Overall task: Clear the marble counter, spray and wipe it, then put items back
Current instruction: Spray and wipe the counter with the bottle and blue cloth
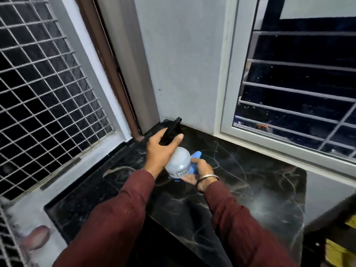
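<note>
A black marble counter (250,189) with pale veins fills the lower middle of the view. My left hand (159,149) grips the black trigger head of a translucent white spray bottle (178,160), held tilted above the counter with its nozzle pointing toward the far corner. My right hand (200,172), with a metal bangle on the wrist, holds a blue cloth (195,157) and cups the base of the bottle. Most of the cloth is hidden behind the bottle and my fingers.
A white wall (183,64) rises behind the counter. A barred window (298,83) stands at the right and a mesh grille (38,93) with a brown frame at the left. Yellow and black items (339,247) sit at the lower right.
</note>
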A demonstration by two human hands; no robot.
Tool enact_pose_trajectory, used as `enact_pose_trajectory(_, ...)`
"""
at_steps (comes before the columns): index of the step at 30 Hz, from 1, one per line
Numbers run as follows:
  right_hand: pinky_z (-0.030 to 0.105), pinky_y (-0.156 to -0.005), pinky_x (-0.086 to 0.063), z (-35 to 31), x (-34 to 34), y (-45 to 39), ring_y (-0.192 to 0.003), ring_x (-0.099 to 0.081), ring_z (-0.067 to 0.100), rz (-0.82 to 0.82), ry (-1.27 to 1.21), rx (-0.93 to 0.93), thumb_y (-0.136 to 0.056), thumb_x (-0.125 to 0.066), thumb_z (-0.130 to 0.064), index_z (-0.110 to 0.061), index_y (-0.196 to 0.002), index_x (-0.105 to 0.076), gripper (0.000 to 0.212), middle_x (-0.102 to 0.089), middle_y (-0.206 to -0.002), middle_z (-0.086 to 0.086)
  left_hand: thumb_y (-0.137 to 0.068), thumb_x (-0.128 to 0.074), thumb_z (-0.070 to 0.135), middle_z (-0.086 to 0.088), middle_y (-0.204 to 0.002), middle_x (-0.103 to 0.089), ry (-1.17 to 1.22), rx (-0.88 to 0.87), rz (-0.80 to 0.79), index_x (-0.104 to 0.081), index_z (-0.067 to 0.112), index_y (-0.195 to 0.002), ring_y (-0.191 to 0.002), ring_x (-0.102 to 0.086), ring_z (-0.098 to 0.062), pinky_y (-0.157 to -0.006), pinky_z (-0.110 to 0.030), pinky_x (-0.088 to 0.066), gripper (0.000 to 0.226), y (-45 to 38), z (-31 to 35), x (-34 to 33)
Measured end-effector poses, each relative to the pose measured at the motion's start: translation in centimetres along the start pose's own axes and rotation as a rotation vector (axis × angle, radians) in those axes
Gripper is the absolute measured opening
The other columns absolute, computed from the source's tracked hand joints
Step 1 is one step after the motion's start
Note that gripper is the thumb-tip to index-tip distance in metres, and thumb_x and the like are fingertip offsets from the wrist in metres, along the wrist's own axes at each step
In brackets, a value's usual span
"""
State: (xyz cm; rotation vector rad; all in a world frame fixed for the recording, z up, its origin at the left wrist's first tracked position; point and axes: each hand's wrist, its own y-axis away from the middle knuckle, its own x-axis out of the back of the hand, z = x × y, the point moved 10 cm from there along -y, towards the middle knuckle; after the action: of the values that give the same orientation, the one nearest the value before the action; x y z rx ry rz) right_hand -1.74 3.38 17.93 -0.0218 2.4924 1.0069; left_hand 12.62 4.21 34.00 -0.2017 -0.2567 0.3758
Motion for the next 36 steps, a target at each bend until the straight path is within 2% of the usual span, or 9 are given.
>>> enact_pose_trajectory(4, 0.042, -0.054, -0.058, 0.4, -4.2, -2.3, -0.066, -0.07, 0.033, -0.078, 0.071, -0.051, -0.082, -0.062, -0.018, -0.007, -0.116, -0.058, 0.036, -0.069, -0.093, 0.018, -0.092, -0.074, 0.014, 0.013, -0.077, -0.067, 0.118, 0.06, 0.037, -0.074, 0.015, -0.099, -0.061, -0.063, 0.011, -0.064, -0.007, -0.046, 0.007, -2.3, -1.1, 0.7)
enact_pose_trajectory(8, 0.033, -0.04, -0.054, 0.6, -7.1, -3.5, -0.048, -0.067, 0.025, -0.078, 0.131, -0.062, -0.086, -0.058, -0.018, -0.007, -0.094, -0.062, 0.014, -0.067, -0.077, 0.014, -0.094, -0.072, 0.03, -0.003, -0.068, -0.059, 0.222, 0.104, 0.09, -0.078, 0.011, -0.102, -0.052, -0.051, -0.014, -0.057, -0.025, -0.047, 0.021, -5.8, -3.1, 2.3)
enact_pose_trajectory(13, 0.035, -0.038, -0.054, 0.0, -10.1, -6.0, -0.047, -0.065, 0.028, -0.006, 0.2, 0.001, -0.086, -0.062, -0.025, -0.01, -0.099, -0.057, 0.02, -0.066, -0.086, 0.017, -0.097, -0.068, 0.028, -0.004, -0.062, -0.047, 0.325, 0.154, 0.043, -0.076, 0.009, -0.105, -0.05, -0.043, -0.013, -0.051, -0.025, -0.044, 0.023, -10.4, -5.7, 4.4)
enact_pose_trajectory(18, 0.032, -0.036, -0.052, -1.1, -12.6, -7.9, -0.038, -0.06, 0.026, 0.149, 0.25, 0.108, -0.089, -0.057, -0.013, -0.006, -0.102, -0.05, 0.017, -0.06, -0.083, 0.02, -0.099, -0.066, 0.025, -0.003, -0.062, -0.046, 0.372, 0.187, -0.073, -0.075, 0.012, -0.103, -0.05, -0.041, -0.012, -0.048, -0.023, -0.04, 0.017, -14.7, -7.9, 6.2)
enact_pose_trajectory(21, 0.03, -0.036, -0.05, -1.0, -13.1, -9.1, -0.042, -0.062, 0.03, 0.237, 0.23, 0.157, -0.088, -0.056, -0.009, -0.008, -0.101, -0.049, 0.014, -0.06, -0.09, 0.024, -0.099, -0.065, 0.023, -0.005, -0.066, -0.047, 0.286, 0.171, -0.177, -0.071, 0.006, -0.103, -0.047, -0.041, -0.009, -0.047, -0.023, -0.039, 0.019, -16.8, -9.0, 6.6)
enact_pose_trajectory(24, 0.034, -0.043, -0.049, -1.5, -11.7, -9.5, -0.044, -0.057, 0.028, 0.393, 0.219, 0.247, -0.084, -0.061, -0.01, -0.013, -0.082, -0.053, 0.008, -0.058, -0.073, 0.019, -0.098, -0.066, 0.018, -0.009, -0.072, -0.05, 0.161, 0.17, -0.263, -0.066, 0.017, -0.086, -0.041, -0.044, -0.008, -0.043, -0.022, -0.04, 0.012, -18.5, -10.1, 6.3)
enact_pose_trajectory(29, 0.036, -0.062, -0.051, -4.2, -6.8, -10.6, -0.063, -0.057, 0.024, 0.694, 0.493, 0.332, -0.066, -0.072, -0.026, -0.017, -0.056, -0.06, 0.018, -0.059, -0.062, 0.001, -0.091, -0.064, 0.009, -0.012, -0.083, -0.07, -0.06, 0.304, -0.493, -0.072, 0.015, -0.089, -0.04, -0.055, -0.017, -0.038, -0.021, -0.036, 0.011, -20.2, -14.9, 4.2)
enact_pose_trajectory(33, 0.027, -0.06, -0.042, -6.8, -4.3, -11.6, -0.07, -0.061, 0.026, 0.807, 0.605, 0.311, -0.071, -0.068, -0.028, -0.017, -0.058, -0.061, 0.019, -0.061, -0.065, 0.002, -0.082, -0.058, 0.009, -0.005, -0.088, -0.078, -0.179, 0.32, -0.547, -0.076, 0.013, -0.085, -0.047, -0.057, -0.021, -0.046, -0.026, -0.043, 0.019, -21.2, -17.2, 3.1)
enact_pose_trajectory(36, 0.026, -0.066, -0.045, -8.1, -2.3, -12.7, -0.083, -0.065, 0.028, 0.875, 0.694, 0.281, -0.074, -0.067, -0.035, -0.018, -0.076, -0.073, 0.018, -0.068, -0.081, 0.005, -0.082, -0.059, 0.022, -0.011, -0.081, -0.076, -0.339, 0.33, -0.581, -0.075, 0.012, -0.079, -0.053, -0.063, -0.023, -0.053, -0.03, -0.051, 0.02, -21.7, -19.4, 2.6)
